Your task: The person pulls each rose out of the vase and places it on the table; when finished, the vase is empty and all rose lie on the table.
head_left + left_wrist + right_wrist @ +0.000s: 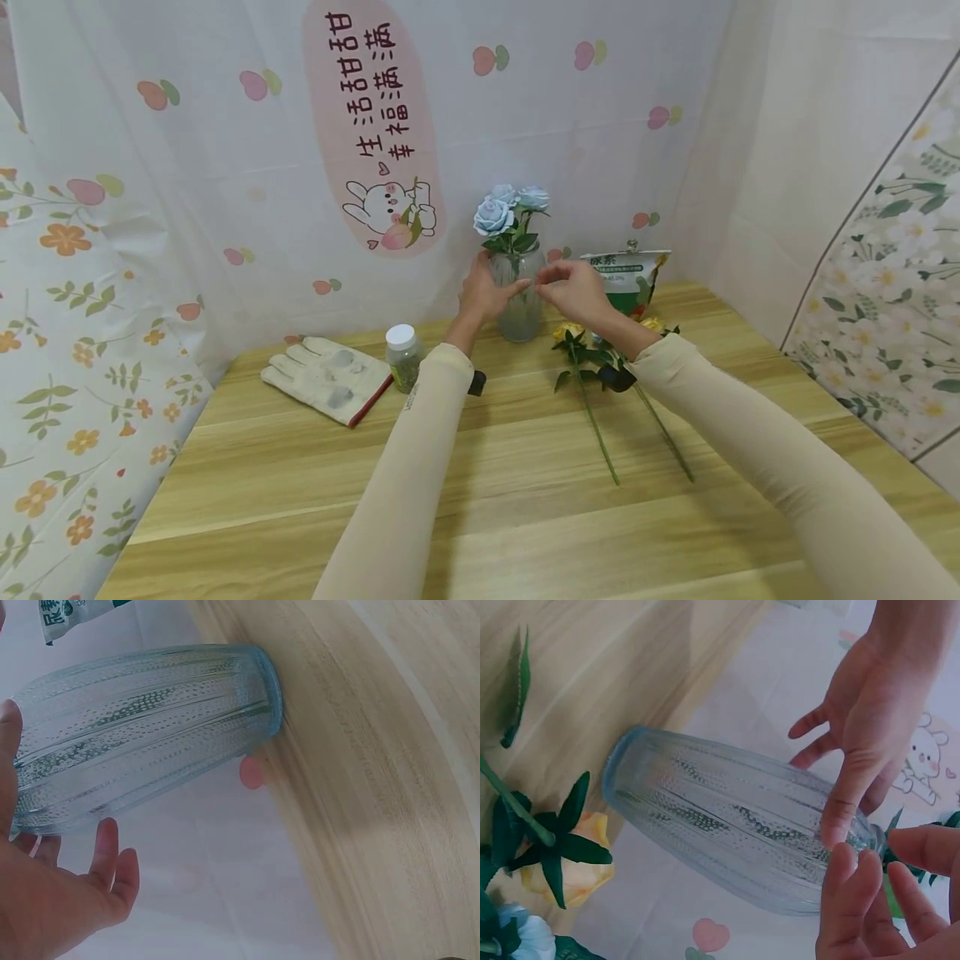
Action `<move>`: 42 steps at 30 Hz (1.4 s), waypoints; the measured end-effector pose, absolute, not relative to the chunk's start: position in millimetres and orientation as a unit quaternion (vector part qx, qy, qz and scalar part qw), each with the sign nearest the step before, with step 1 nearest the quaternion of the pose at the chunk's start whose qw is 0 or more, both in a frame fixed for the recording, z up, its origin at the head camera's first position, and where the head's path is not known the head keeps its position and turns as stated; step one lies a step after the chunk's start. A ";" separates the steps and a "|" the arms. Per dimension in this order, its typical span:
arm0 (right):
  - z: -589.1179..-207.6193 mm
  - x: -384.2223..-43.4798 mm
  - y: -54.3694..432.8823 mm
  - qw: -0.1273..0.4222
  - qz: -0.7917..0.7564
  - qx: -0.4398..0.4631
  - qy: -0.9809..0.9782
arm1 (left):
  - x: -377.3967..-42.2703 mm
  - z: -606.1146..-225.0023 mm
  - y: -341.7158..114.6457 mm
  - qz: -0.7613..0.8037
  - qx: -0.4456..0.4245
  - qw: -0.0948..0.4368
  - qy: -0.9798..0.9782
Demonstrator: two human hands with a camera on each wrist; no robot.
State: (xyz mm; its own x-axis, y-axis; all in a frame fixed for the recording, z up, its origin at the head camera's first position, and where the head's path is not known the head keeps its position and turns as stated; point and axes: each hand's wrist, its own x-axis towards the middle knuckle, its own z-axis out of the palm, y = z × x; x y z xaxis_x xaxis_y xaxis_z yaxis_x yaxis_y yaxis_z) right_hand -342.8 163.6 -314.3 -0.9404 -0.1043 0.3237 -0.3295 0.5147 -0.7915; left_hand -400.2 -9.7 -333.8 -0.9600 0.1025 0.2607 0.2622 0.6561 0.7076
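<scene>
Head view: person's left hand [483, 293] grips the tall, clear ribbed glass vase [519, 321] high up, near its neck, thumb across the front and other fingers round the far side. Vase stands upright at the back of the light wood-grain table [300, 500], just before the white cloth backdrop [277, 192] printed with fruit and a rabbit. Three pale blue artificial roses [493, 217] with green leaves rise out of its mouth. Right hand [576, 293] is at the other side of the vase's upper part, fingers loosely bent, a narrow gap between thumb and fingers, nothing visible in it; contact with glass: cannot tell. Below the right forearm, yellow artificial roses [579, 885] and a pale blue rose bloom [529, 937] lie on the table, long green stems [595, 425] pointing toward the person. Behind that arm: white-and-green printed pouch [628, 275]. Left of the vase: small clear jar with white lid [405, 358], then off-white fabric glove with red cuff edge [326, 375], lying flat.
</scene>
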 end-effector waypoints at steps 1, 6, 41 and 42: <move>-313.8 -344.8 161.7 0.127 0.473 0.129 -0.862 | -400.5 -334.2 -10.0 -0.401 -0.101 0.101 -0.905; -309.9 -352.7 150.9 0.165 0.474 0.135 -0.854 | -402.9 -335.6 -10.9 -0.391 -0.103 0.102 -0.909; -290.8 -385.3 119.9 0.152 0.416 0.126 -0.888 | -406.3 -338.6 -11.0 -0.387 -0.105 0.108 -0.910; -290.5 -385.7 119.5 0.149 0.412 0.127 -0.890 | -406.5 -338.7 -11.4 -0.387 -0.106 0.109 -0.910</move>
